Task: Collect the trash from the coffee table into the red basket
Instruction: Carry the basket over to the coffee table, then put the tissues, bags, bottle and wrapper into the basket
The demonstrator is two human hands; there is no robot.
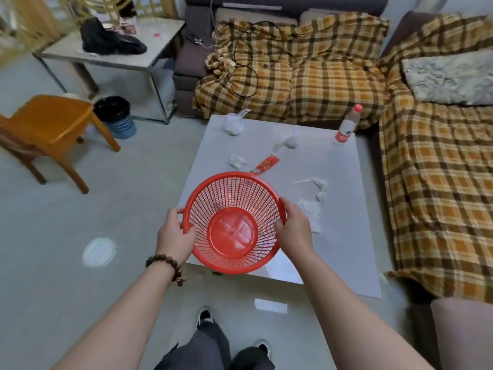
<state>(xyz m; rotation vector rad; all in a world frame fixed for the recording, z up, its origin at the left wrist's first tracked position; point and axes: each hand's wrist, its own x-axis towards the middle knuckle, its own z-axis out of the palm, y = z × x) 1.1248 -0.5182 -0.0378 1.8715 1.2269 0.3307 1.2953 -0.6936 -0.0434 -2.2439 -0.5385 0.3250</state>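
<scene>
progress: none collected | basket (234, 222) empty, held over near counter (344, 222) edge | left hand (174, 236) and right hand (293, 227) grip clamped on rim | left: tissues (236, 160), wrapper (265, 164), bottle (348, 124) on counter

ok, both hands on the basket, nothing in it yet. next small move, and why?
Probably set the red slotted plastic basket down on the white coffee table. Left hand and right hand both grip its rim, so neither is free for the crumpled white tissue or the red wrapper just beyond.
</scene>
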